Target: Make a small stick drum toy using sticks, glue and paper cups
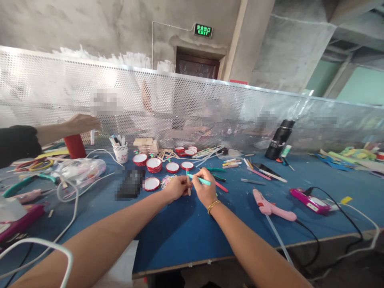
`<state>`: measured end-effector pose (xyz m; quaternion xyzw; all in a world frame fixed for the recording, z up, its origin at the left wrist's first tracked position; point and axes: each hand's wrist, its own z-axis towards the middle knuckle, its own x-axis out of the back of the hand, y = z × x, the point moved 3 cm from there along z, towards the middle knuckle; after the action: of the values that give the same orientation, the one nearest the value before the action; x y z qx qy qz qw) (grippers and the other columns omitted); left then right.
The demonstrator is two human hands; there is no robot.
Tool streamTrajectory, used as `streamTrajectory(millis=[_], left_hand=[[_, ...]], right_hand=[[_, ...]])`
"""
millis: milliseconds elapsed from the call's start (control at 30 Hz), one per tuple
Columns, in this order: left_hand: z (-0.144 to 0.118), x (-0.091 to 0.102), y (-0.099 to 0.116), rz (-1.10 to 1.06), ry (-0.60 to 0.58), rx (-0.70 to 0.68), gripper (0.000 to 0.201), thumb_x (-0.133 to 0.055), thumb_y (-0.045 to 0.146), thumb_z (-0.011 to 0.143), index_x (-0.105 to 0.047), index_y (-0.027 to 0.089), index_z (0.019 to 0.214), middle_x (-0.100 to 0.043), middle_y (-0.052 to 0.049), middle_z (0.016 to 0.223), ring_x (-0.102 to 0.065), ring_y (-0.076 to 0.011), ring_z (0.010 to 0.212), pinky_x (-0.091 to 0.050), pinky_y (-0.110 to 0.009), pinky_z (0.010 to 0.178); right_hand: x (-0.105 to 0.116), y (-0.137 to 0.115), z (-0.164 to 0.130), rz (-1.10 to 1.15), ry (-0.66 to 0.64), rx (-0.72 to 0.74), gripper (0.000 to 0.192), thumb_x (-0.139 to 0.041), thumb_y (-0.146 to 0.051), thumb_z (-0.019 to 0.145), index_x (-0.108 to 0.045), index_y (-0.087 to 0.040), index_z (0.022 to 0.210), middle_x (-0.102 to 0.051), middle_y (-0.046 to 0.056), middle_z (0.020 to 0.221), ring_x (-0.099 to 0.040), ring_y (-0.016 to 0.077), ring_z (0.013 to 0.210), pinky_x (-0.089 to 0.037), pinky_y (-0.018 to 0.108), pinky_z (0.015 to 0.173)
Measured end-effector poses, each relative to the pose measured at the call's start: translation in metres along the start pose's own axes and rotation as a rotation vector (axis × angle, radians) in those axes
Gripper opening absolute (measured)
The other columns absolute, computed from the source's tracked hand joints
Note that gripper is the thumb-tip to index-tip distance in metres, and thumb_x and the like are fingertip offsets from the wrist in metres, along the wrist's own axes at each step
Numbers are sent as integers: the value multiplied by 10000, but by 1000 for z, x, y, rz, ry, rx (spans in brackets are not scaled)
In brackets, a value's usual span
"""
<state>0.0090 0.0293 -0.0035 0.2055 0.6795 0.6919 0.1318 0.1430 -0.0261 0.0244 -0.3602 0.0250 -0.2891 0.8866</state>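
Observation:
My left hand point(177, 188) pinches a wooden craft stick point(189, 189), held upright over the blue table, its top end coloured red. My right hand point(205, 188) grips a turquoise marker point(203, 180), and its tip meets the stick just below the red part. Behind the hands stand several small round red-rimmed dishes with white insides; one dish point(151, 183) is just left of my left hand. Beside that hand lies a small heap of pastel loops point(168, 181), partly hidden by it. A green pen point(218, 177) and a red marker point(221, 187) rest right of my right hand.
A pink glue gun point(271, 208) and a magenta power strip point(312, 201) lie at right, cords trailing over the edge. A black bottle point(279, 140) stands behind. At left are a paper cup of pens point(120, 153), white cables, pliers point(27, 184) and another person's hand point(81, 123).

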Motion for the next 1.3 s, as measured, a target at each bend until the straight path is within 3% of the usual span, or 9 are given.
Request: streamTrajectory(millis=[533, 733, 1100, 1300], left_hand=[[0, 1, -1, -1, -16, 31, 315, -888, 351, 690, -630, 174, 729, -640, 37, 633, -606, -99, 572, -486, -209, 584], [1, 1, -2, -22, -5, 21, 360, -911, 358, 658, -601, 182, 707, -600, 55, 590, -580, -93, 546, -480, -206, 573], [0, 2, -1, -5, -10, 35, 258, -859, 320, 723, -643, 178, 737, -647, 25, 656, -618, -115, 595, -516, -238, 629], [-1, 0, 2, -36, -23, 22, 270, -867, 292, 715, -623, 175, 710, -621, 39, 602, -591, -96, 546, -473, -206, 568]], right_hand=[[2, -1, 0, -15, 37, -20, 187, -557, -306, 833, -458, -250, 685, -522, -45, 603, -516, 149, 566, -410, 273, 596], [0, 0, 0, -17, 16, -6, 188, -563, -313, 845, -477, -245, 691, -547, -39, 618, -539, 152, 579, -420, 274, 608], [0, 3, 0, -13, 33, -27, 197, -574, -327, 865, -485, -247, 708, -592, -25, 636, -560, 156, 586, -438, 274, 618], [-1, 2, 0, 10, 20, -19, 190, -570, -335, 876, -498, -244, 725, -607, -14, 664, -585, 168, 615, -453, 285, 635]])
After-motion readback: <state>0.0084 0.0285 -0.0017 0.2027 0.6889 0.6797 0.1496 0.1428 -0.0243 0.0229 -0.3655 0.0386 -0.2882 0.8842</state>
